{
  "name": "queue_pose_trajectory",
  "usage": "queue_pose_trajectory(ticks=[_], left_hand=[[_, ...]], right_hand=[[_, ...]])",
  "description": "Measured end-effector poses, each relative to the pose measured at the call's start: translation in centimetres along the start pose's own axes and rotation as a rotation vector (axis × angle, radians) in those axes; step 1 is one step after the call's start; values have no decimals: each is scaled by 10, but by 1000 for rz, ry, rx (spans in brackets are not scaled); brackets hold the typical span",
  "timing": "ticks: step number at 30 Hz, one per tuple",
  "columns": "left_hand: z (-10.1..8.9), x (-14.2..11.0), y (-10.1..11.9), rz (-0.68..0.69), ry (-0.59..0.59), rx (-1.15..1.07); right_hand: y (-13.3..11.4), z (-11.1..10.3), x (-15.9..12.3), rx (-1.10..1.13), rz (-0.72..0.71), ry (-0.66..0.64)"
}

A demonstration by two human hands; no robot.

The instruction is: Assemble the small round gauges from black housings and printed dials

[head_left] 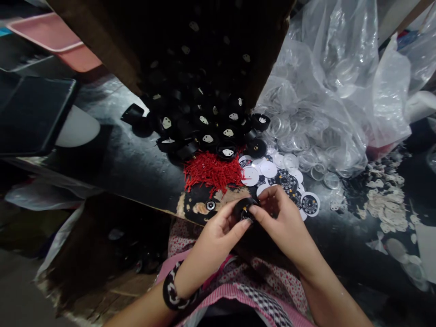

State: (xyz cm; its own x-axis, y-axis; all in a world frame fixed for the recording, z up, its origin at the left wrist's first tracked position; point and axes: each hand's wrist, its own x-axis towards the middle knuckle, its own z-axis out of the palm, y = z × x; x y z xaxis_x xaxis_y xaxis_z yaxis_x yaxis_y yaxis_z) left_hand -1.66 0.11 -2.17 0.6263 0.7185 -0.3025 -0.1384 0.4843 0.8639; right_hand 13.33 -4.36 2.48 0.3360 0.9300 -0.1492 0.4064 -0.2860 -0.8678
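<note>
My left hand (221, 227) grips a small round black housing (240, 208) with a printed dial showing inside it. The fingers of my right hand (277, 213) are bent around the same housing's right side, its thumb on the dial. Just beyond my hands lie a heap of thin red pointers (213, 172) and a spread of round dials (310, 204), some white side up, others black with printed scales. A small ringed round part (210, 205) rests near the table edge. Behind them are many black housings (204, 120) bearing pale metal plates.
A large dark box (272, 59) opens toward me, spilling housings. Clear round covers (299, 141) fill a plastic bag (327, 113) at right. Pale small plates (384, 204) are piled farther right. A pink tray (51, 34) sits back left; an open carton (102, 272) stands below.
</note>
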Motion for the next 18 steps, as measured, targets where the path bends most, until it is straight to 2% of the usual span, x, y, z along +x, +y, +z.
queue_pose_trajectory(ticks=[3, 7, 10, 13, 15, 18], left_hand=[[-4, -4, -1, 8, 42, 130], [-25, -14, 0, 22, 131, 211], [-42, -21, 1, 6, 278, 99], [-48, -22, 3, 27, 364, -24], [-44, -20, 7, 34, 360, -137], [-35, -17, 14, 11, 335, -322]], right_hand=[[0, 2, -8, -13, -63, -85], [-5, 5, -3, -145, -211, -193], [-12, 12, 17, -556, -337, -170], [-19, 25, 40, -973, -408, -106], [-22, 32, 51, -1083, -453, -107], [-24, 34, 56, -1091, -480, -134]])
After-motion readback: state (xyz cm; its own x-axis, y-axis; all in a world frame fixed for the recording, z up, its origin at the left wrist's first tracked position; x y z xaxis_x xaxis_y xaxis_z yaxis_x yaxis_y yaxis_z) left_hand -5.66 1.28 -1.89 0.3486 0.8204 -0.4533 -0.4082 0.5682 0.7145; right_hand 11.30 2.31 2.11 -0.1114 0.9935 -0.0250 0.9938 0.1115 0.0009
